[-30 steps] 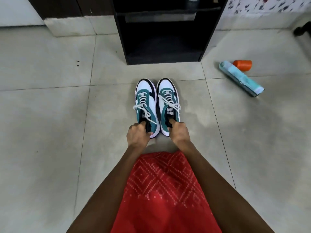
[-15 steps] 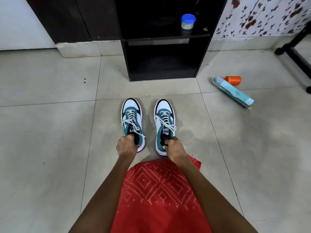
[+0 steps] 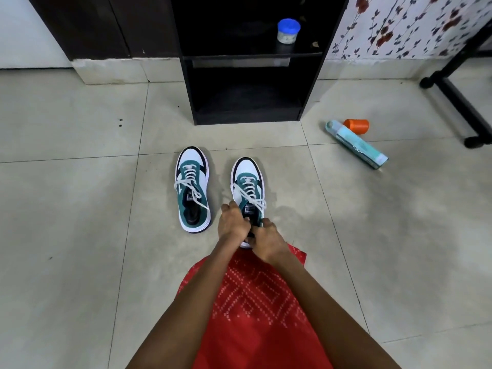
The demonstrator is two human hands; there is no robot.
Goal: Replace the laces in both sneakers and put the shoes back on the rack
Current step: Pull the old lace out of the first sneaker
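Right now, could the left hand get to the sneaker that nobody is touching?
Probably yes. The left hand grips the right sneaker together with the right hand, but the left sneaker stands just beside it on bare floor, with nothing between.

Your left sneaker (image 3: 193, 190) and right sneaker (image 3: 246, 177) are white, teal and black, with white laces (image 3: 186, 182). The rack (image 3: 312, 83) is black, and the jar (image 3: 287, 35) has a blue lid. Your cloth (image 3: 255, 302) is red with white dotted diamonds. The wall (image 3: 415, 25) is white with red flowers. The floor (image 3: 80, 209) is grey tile, the cup (image 3: 358, 126) orange, the box (image 3: 359, 146) pale teal.
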